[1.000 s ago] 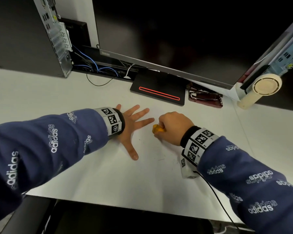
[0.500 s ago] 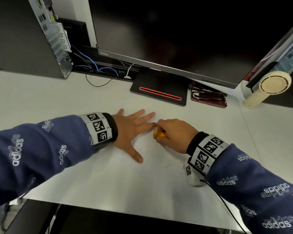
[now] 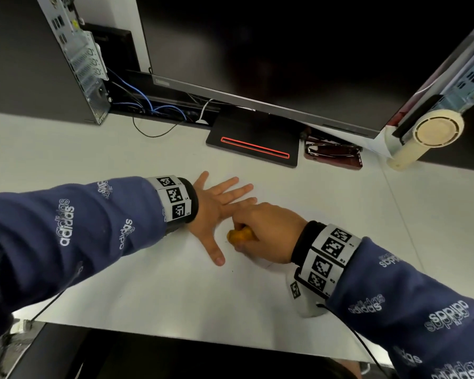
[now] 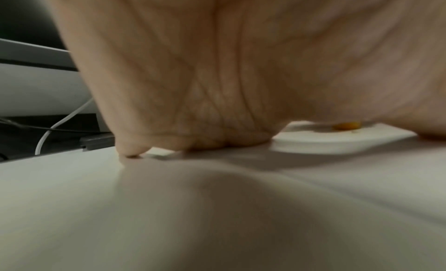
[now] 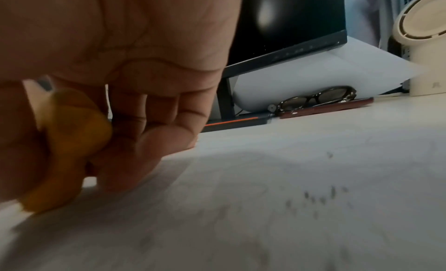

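Note:
My left hand (image 3: 216, 203) lies flat on the white desk (image 3: 148, 291) with its fingers spread and straight, palm down. My right hand (image 3: 263, 231) grips a small orange eraser-like piece (image 3: 240, 236) and presses it onto the desk just right of the left thumb. In the right wrist view the orange piece (image 5: 70, 141) sits between the curled fingers (image 5: 154, 122) and the thumb, its lower end touching the desk. In the left wrist view the left palm (image 4: 217, 74) hangs low over the desk, and a bit of the orange piece (image 4: 346, 125) shows beyond it.
Small dark marks and crumbs (image 5: 321, 197) dot the desk beside the right hand. A monitor (image 3: 257, 64) on a black base (image 3: 252, 143) stands behind. Glasses on a dark red case (image 3: 333, 154), a cream fan (image 3: 427, 135) and a computer tower (image 3: 74, 61) line the back.
My right hand has slid with the orange piece toward me and to the left, now beside the left thumb and over the left fingertips. The left hand stays flat.

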